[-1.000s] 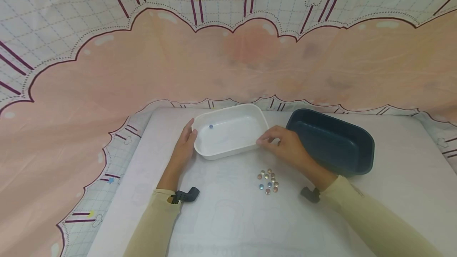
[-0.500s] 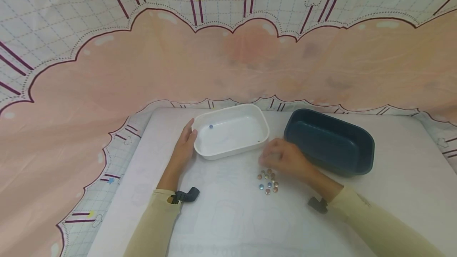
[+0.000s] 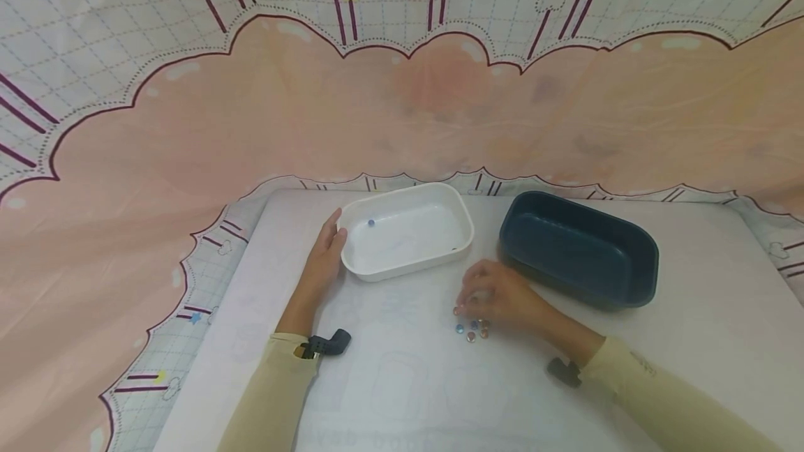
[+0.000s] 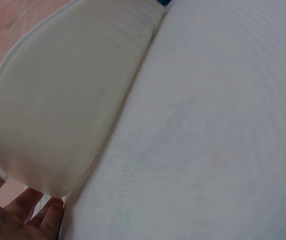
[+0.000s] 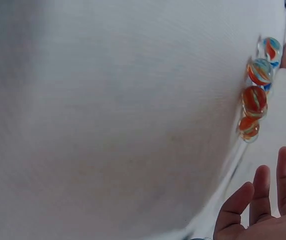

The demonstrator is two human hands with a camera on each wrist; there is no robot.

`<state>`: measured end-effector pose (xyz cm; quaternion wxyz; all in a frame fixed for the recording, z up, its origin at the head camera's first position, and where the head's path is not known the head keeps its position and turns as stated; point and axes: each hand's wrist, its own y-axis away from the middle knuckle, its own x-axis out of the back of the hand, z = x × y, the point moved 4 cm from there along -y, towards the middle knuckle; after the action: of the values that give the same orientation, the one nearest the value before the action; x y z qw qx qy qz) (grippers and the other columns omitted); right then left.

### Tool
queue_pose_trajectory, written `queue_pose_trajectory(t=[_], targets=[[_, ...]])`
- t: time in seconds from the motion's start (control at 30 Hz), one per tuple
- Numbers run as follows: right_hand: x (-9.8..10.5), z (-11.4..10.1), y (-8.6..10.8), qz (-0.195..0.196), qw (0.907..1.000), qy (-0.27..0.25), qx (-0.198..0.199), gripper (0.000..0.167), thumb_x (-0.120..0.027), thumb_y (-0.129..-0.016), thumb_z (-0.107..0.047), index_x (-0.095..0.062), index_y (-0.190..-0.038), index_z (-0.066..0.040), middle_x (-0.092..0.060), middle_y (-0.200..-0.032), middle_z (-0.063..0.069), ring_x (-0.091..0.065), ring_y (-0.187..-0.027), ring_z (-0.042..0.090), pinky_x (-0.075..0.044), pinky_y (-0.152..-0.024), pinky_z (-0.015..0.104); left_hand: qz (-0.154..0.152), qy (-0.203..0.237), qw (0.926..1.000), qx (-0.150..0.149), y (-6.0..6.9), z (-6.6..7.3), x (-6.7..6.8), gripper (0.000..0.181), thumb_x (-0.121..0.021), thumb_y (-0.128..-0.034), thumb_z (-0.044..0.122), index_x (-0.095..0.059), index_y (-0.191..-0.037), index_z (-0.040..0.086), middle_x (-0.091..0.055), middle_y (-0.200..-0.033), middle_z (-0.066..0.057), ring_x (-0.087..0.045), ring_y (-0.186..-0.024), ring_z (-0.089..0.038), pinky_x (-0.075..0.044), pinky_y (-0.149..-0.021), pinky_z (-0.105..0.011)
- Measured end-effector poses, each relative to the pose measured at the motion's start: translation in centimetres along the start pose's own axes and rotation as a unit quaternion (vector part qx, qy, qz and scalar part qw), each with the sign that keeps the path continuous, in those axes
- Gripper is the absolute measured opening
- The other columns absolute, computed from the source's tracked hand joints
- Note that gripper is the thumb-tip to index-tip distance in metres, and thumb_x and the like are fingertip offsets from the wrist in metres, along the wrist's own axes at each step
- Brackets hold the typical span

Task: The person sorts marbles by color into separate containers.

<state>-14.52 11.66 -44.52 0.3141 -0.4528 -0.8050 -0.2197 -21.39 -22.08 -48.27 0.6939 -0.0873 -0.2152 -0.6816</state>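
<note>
Your left hand (image 3: 323, 253) rests unclenched against the end of the white tray (image 3: 408, 229); a blue marble (image 3: 371, 223) lies inside. Your right hand (image 3: 502, 291) is at the loose marbles (image 5: 255, 99) on the desk (image 3: 389, 368); blurring means you cannot tell whether its grip is released.

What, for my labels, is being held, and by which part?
The left hand holds the white tray by its left end; whether the right hand holds anything is unclear.

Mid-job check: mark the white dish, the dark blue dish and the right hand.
White dish (image 3: 408, 236): head view, bare middle of its floor.
Dark blue dish (image 3: 581, 253): head view, middle of its bare inside.
Right hand (image 3: 504, 291): head view, back of the hand.
</note>
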Motion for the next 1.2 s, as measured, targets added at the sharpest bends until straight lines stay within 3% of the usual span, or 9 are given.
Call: queue_pose_trajectory(t=[0.8, 1.2], targets=[[-1.2, 0.0, 0.4, -0.044, 0.9984, 0.034, -0.006, 0.015, -0.086, -0.082, -0.028, -0.08, -0.096, -0.032, -0.062, -0.106, -0.011, -0.051, -0.102, 0.011, -0.047, -0.09, 0.035, 0.0, -0.001, 1.0, -0.004, 0.2, 0.1, 0.0, 0.057, -0.035, -0.1057, 0.058, -0.019, -0.159, 0.049, -0.016, -0.171, 0.013, -0.014, -0.16, -0.021, -0.015, -0.128, -0.053], [-1.6, -0.2, 0.2, -0.055, 0.9969, 0.056, 0.008, 0.015, -0.086, -0.082, -0.03, -0.081, -0.096, -0.031, -0.062, -0.116, -0.005, -0.05, -0.106, 0.014, -0.045, -0.092, 0.037, -0.001, 0.0, 1.0, -0.004, 0.2, 0.2, 0.0, 0.058, -0.035, -0.1059, 0.058, -0.018, -0.16, 0.047, -0.016, -0.171, 0.012, -0.014, -0.16, -0.021, -0.016, -0.128, -0.051]])
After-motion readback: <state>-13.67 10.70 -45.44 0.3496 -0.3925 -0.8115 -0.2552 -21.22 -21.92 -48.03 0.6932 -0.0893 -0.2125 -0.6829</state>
